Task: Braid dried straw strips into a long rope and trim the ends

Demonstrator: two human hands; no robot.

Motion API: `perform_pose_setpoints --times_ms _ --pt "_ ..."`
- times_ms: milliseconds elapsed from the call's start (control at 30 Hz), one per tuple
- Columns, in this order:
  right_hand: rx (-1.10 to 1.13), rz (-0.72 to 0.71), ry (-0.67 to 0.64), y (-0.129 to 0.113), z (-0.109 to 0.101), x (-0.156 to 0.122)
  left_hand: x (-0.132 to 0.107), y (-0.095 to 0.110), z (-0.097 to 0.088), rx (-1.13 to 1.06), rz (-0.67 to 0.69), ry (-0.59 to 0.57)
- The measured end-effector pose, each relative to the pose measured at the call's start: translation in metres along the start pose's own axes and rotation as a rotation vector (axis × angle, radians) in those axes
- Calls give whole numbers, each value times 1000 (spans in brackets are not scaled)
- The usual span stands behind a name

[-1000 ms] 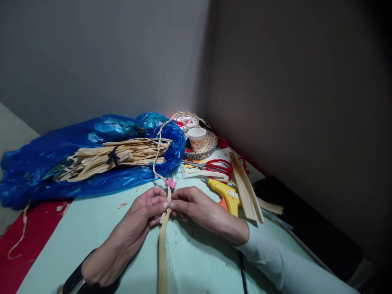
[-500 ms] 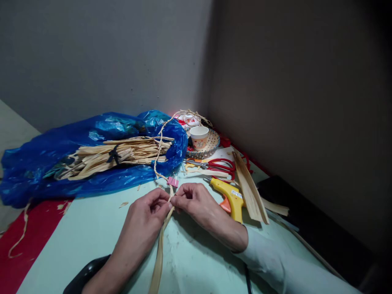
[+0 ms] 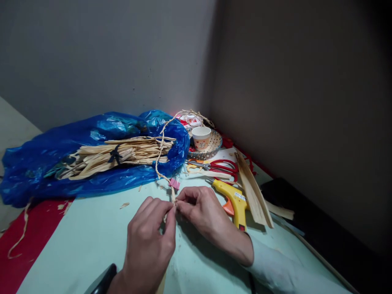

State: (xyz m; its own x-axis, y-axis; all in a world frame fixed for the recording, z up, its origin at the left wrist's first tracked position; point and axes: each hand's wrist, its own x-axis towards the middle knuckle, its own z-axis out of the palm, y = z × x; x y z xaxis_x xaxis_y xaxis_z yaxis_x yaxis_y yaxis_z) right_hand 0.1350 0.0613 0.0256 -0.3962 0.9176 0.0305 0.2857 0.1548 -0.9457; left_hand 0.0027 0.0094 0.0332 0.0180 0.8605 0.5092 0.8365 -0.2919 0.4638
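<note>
A thin twisted cord of dried plant fibre curves down from the back of the table to a pink clip. Just below the clip, my left hand and my right hand meet, both pinching the pale fibre strand. Thumb and forefinger of each hand are pressed together on it, fingertips nearly touching. The strand's lower end is mostly hidden behind my left hand and shows again at the bottom edge. A yellow glue gun with an orange trigger lies right of my right hand.
A blue plastic bag holds a tied bundle of dried strips. Behind are a paper cup on a woven tray and red-handled scissors. Wide dried strips lie at right; a dark object sits near my left wrist.
My left hand has turned, its back now facing up and covering more of the strand. Both hands sit slightly lower and further right in view. The pinch on the strand continues.
</note>
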Motion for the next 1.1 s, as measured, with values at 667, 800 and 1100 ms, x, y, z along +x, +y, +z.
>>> perform_pose_setpoints --times_ms 667,800,1100 --pt "485 295 -199 -7 -7 8 -5 -13 -2 -84 -53 -21" --pt "428 203 -185 3 0 9 7 -17 -6 -475 -555 -262" --pt "246 135 -156 10 2 10 17 -18 -7 -668 -660 -440"
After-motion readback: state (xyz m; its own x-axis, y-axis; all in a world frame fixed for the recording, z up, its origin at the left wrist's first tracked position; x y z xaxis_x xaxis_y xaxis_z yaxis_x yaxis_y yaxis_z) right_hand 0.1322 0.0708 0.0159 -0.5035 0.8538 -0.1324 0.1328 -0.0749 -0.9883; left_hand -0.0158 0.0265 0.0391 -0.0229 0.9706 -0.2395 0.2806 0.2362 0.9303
